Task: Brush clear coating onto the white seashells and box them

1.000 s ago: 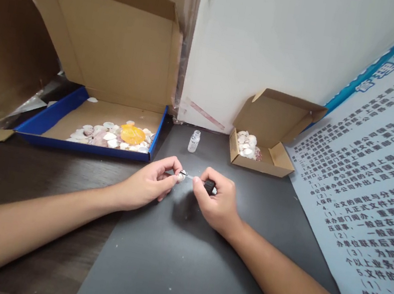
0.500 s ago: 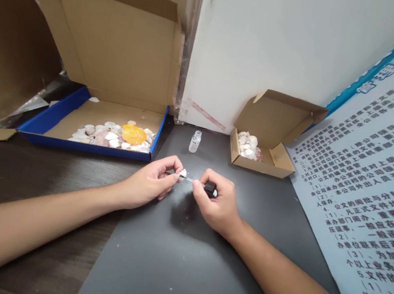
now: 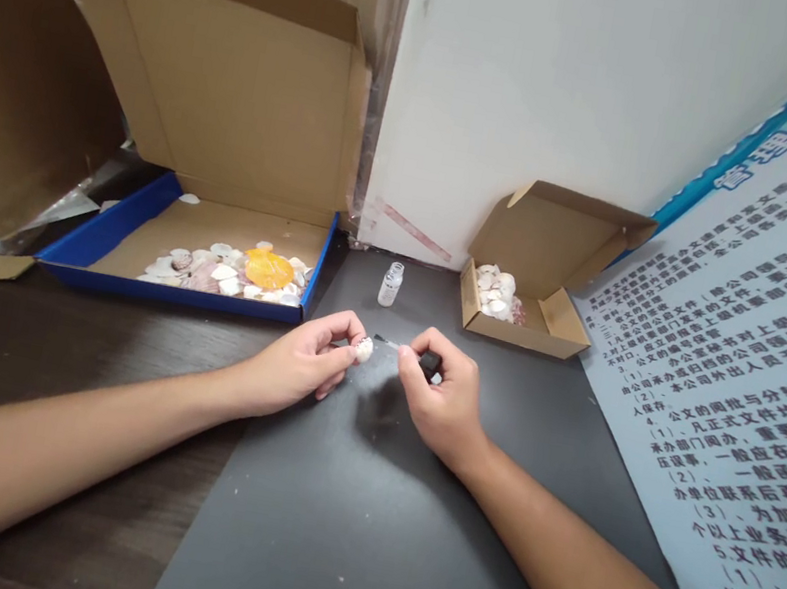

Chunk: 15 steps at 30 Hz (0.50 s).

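Between the thumb and fingers of my left hand (image 3: 310, 361) is a small whitish seashell (image 3: 364, 350). My right hand (image 3: 443, 395) is closed around a small brush (image 3: 389, 342) with a black cap for a handle, its dark tip pointing left at the shell. A narrow gap separates tip and shell. Behind both hands, an uncapped clear glass bottle (image 3: 390, 285) with a pale label stands upright on the dark grey mat (image 3: 355, 511).
To the left, a blue-rimmed cardboard box (image 3: 191, 297) holds many shells, an orange one (image 3: 268, 268) among them. A smaller brown box (image 3: 530, 337) at the back right contains white shells (image 3: 494, 292). A white wall (image 3: 522, 84) and a printed poster (image 3: 763, 400) border the workspace.
The brush in my right hand has drawn back from the shell, slightly up and to the right. The shell has turned a little in my left hand, which otherwise stays in place.
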### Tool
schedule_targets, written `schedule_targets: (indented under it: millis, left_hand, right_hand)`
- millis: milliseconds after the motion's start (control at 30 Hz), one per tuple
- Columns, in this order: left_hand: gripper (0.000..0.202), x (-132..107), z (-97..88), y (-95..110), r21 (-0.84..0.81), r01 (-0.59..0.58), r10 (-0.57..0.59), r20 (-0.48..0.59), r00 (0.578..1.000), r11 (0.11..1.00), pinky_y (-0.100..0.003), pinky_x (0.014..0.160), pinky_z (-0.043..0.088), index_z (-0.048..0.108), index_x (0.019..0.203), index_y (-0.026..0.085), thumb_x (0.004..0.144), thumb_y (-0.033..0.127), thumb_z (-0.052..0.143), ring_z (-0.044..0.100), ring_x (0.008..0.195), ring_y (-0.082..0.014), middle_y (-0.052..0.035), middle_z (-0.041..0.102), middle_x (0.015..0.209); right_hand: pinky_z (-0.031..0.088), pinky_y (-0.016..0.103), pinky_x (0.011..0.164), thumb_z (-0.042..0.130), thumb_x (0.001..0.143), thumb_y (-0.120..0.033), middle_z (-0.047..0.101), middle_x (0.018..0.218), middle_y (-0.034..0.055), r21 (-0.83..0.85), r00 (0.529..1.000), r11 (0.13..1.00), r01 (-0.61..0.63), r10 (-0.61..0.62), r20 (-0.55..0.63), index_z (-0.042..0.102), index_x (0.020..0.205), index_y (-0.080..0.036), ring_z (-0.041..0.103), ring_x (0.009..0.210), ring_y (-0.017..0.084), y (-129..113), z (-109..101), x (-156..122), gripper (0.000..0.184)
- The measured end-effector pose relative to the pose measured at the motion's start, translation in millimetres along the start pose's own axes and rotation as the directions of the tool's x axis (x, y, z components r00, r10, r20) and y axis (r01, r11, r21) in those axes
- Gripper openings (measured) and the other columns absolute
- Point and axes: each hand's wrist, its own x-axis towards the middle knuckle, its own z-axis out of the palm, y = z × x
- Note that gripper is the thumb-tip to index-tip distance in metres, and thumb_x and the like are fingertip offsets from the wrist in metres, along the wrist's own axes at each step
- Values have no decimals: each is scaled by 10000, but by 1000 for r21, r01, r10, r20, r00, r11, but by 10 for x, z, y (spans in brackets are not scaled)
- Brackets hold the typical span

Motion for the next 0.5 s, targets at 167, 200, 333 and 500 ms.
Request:
schedule_targets:
  millis: [167, 200, 333, 500]
  left_hand:
    - [261, -6, -3, -13, 20, -6, 6, 4, 1000, 1000, -190, 437, 314, 425, 832, 210, 861, 413, 587, 372, 424, -59, 107, 386, 526]
    - [263, -6, -5, -17, 18, -5, 5, 4, 1000, 1000, -190, 437, 314, 426, 832, 210, 861, 417, 586, 370, 425, -58, 106, 388, 529]
    - [259, -3, -7, -26, 3, -10, 10, 7, 1000, 1000, -187, 431, 312, 423, 832, 211, 858, 410, 586, 361, 422, -57, 109, 382, 527]
    - [251, 0, -4, -9, -16, 8, -8, -6, 1000, 1000, -181, 430, 324, 431, 824, 204, 860, 394, 592, 368, 423, -49, 103, 390, 546]
  right_hand:
    - [341, 228, 523, 544, 844, -262, 468, 588, -40, -12, 999, 999, 36, -36, 34, 486, 655, -202, 406, 529, 98, -23, -1, -10, 206]
    - [335, 228, 517, 543, 844, -259, 450, 575, -45, -23, 1000, 1000, 21, -21, 14, 476, 650, -203, 396, 520, 97, -22, -1, -10, 213]
    - [339, 226, 523, 544, 839, -244, 461, 581, -45, 6, 997, 998, 70, -70, 39, 471, 649, -202, 408, 525, 96, -19, -1, -8, 208]
    - [348, 231, 531, 536, 850, -252, 474, 596, -39, -22, 999, 999, 47, -47, 12, 484, 662, -203, 416, 534, 101, -20, -7, -6, 201]
